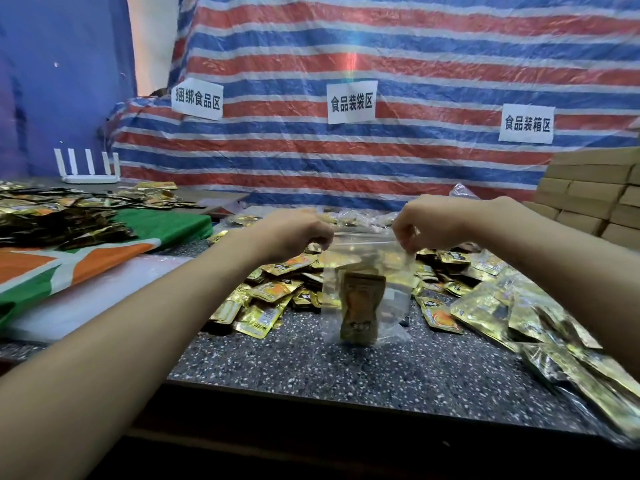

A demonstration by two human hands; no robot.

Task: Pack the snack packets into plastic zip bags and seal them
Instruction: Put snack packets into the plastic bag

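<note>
A clear plastic zip bag (391,292) hangs upright above the speckled table (346,368), its bottom close to the surface. Gold snack packets (362,308) stand inside it. My left hand (294,232) pinches the bag's top left corner. My right hand (429,225) pinches the top right corner, and the zip strip is stretched between them. A heap of loose gold snack packets (273,296) lies on the table behind and to both sides of the bag.
Filled zip bags (540,327) lie at the right. Cardboard boxes (595,199) are stacked at the far right. A green and orange sheet (104,258) with more packets (52,216) covers the left. A white router (90,168) stands at the back left before a striped tarp.
</note>
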